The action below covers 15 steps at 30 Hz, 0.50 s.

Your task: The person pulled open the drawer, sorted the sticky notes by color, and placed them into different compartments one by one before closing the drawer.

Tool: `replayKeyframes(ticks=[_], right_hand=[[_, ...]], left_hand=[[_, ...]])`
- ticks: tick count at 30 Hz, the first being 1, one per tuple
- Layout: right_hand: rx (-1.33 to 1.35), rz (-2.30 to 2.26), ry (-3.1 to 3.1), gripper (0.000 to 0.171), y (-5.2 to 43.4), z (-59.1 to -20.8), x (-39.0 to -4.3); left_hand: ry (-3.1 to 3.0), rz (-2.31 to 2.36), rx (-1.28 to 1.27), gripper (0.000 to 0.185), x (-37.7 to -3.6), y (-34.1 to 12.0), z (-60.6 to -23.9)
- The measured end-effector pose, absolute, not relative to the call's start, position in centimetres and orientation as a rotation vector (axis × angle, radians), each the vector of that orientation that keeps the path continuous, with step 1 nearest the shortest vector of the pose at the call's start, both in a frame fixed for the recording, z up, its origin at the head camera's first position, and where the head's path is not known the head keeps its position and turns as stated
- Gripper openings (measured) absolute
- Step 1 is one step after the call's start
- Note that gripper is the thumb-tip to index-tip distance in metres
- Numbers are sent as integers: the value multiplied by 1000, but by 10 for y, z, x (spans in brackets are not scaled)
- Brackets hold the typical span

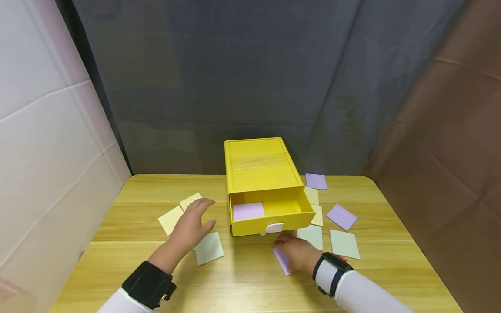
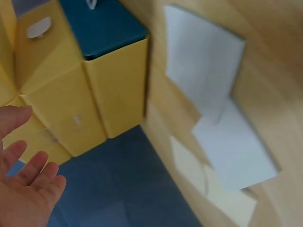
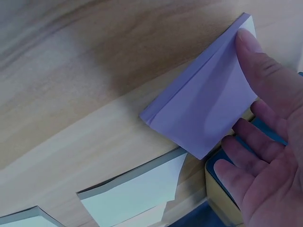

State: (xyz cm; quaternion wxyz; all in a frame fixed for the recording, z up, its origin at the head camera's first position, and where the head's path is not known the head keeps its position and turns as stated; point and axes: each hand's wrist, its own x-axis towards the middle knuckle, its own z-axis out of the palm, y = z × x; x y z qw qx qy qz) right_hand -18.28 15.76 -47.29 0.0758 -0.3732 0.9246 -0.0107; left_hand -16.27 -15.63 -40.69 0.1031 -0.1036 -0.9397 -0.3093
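one wooden table [image 1: 250, 278] carries one yellow drawer box [image 1: 262, 174], its drawer open with one purple pad inside [image 1: 248, 211]. three purple pads lie outside; the right hand [image 1: 298, 253] pinches one purple pad [image 1: 282, 261] just before the drawer. the left hand [image 1: 192, 224] hovers spread above a pale green pad [image 1: 209, 248].

No legible text or labels.

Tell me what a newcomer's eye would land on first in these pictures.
First, the bright yellow drawer box at the middle of the wooden table, its drawer pulled out with one purple pad inside. Next, the pastel sticky-note pads scattered on both sides of it. Then the hands: the right hand holds a purple sticky-note pad before the drawer, while the left hand hovers spread over pads on the left.
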Motion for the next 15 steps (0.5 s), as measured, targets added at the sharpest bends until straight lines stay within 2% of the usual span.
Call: replayKeyframes(ticks=[15], right_hand=[[-996,-62,2761,70,150,-468,-183]], left_hand=[[-2818,-910,-266,51,-158,-157,-436]])
